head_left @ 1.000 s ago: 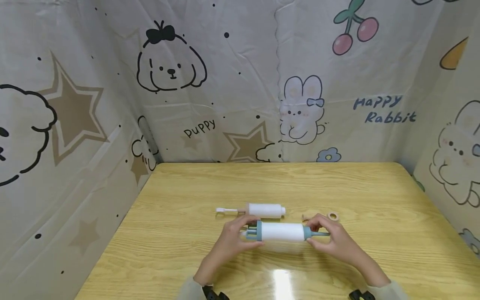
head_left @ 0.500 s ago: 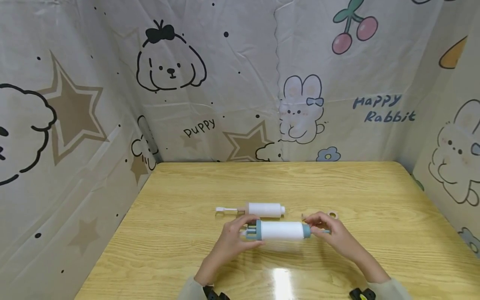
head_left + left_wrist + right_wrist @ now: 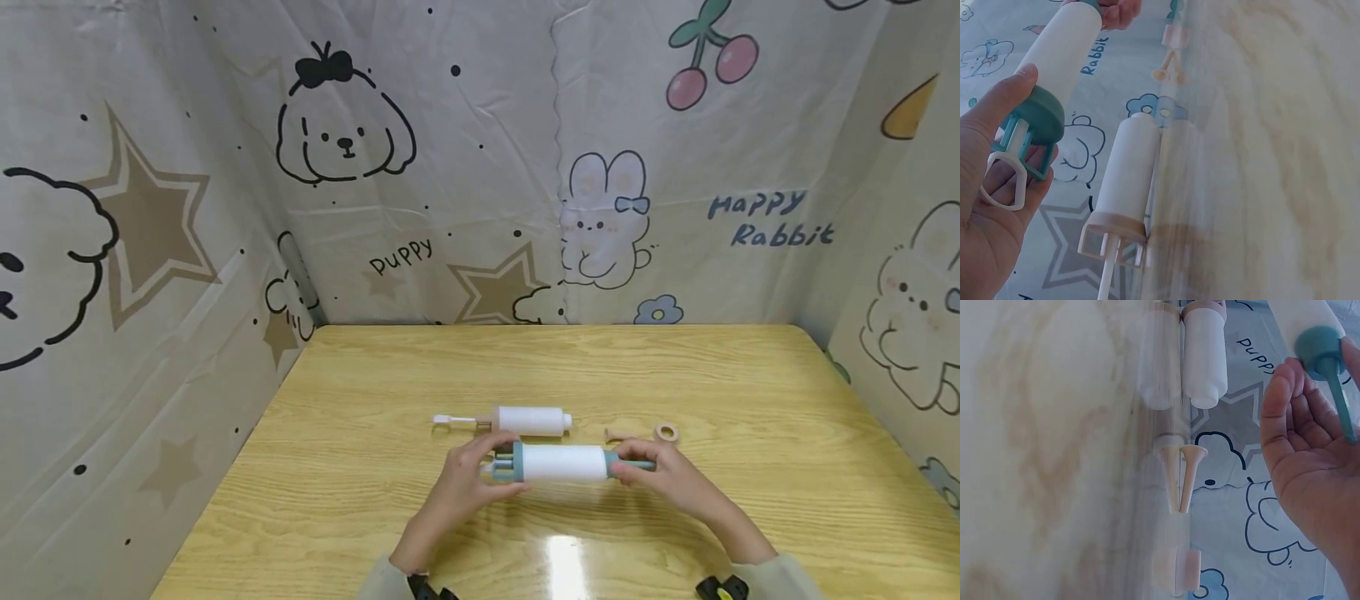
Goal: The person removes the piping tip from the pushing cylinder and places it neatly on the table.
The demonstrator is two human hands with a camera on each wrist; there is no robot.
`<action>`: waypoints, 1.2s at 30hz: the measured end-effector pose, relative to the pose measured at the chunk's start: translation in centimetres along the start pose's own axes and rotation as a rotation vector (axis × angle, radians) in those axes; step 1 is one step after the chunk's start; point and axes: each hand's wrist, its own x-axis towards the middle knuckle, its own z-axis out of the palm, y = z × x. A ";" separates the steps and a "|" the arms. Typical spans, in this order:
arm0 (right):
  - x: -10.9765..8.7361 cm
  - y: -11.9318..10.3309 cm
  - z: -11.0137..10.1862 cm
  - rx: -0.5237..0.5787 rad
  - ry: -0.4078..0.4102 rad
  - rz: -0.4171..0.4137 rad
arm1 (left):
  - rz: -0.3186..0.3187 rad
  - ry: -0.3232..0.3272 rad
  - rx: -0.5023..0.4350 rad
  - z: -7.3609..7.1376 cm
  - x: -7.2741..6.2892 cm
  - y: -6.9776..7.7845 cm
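Note:
A large syringe (image 3: pixel 564 462) with a white barrel is held level over the table, between both hands. My left hand (image 3: pixel 459 479) grips the teal collar (image 3: pixel 1041 115) at its plunger end, thumb along the barrel in the left wrist view. The white ring handle (image 3: pixel 1021 190) sticks out by the palm. At the other end, my right hand (image 3: pixel 667 475) pinches the base of the teal nozzle (image 3: pixel 1339 403), whose narrow tip points toward the palm. Behind lies a second, smaller white syringe (image 3: pixel 530 421) with a beige collar and its plunger drawn out.
On the wood-patterned table (image 3: pixel 360 375), a beige nozzle (image 3: pixel 1191 475) and a beige ring (image 3: pixel 666 432) lie just beyond my right hand. A printed cloth (image 3: pixel 480 167) hangs around the back and sides of the table.
My right hand's fingers shift out along the nozzle, then come back to its base and pinch it again. My left hand and the syringe stay nearly in place.

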 end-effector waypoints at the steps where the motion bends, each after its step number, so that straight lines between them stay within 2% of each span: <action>1: 0.0 0.0 0.0 -0.010 0.007 0.003 | -0.001 0.001 -0.001 0.0 0.0 0.0; 5: 0.0 0.1 0.3 -0.046 0.060 -0.040 | -0.005 0.006 0.001 0.0 -0.1 -0.1; 13: 0.2 0.6 0.8 -0.171 0.171 -0.302 | -0.023 -0.005 -0.007 0.1 -0.1 -0.4; 16: 0.3 0.6 0.9 -0.204 0.187 -0.363 | -0.021 -0.004 -0.011 0.0 -0.2 -0.4; 19: 0.2 0.5 0.9 -0.174 0.177 -0.331 | -0.017 -0.001 -0.013 0.0 -0.2 -0.5; 23: 0.2 0.3 0.7 -0.113 0.138 -0.140 | -0.010 0.004 -0.016 -0.1 -0.3 -0.7; 26: 0.2 0.2 0.7 -0.087 0.091 -0.042 | -0.003 0.007 -0.012 -0.1 -0.4 -0.8; 30: 0.3 0.2 0.9 -0.085 0.066 -0.020 | 0.007 0.011 -0.004 -0.1 -0.4 -0.8; 36: 0.6 0.0 1.1 -0.146 0.124 -0.044 | 0.003 0.015 -0.003 -0.2 -0.4 -0.9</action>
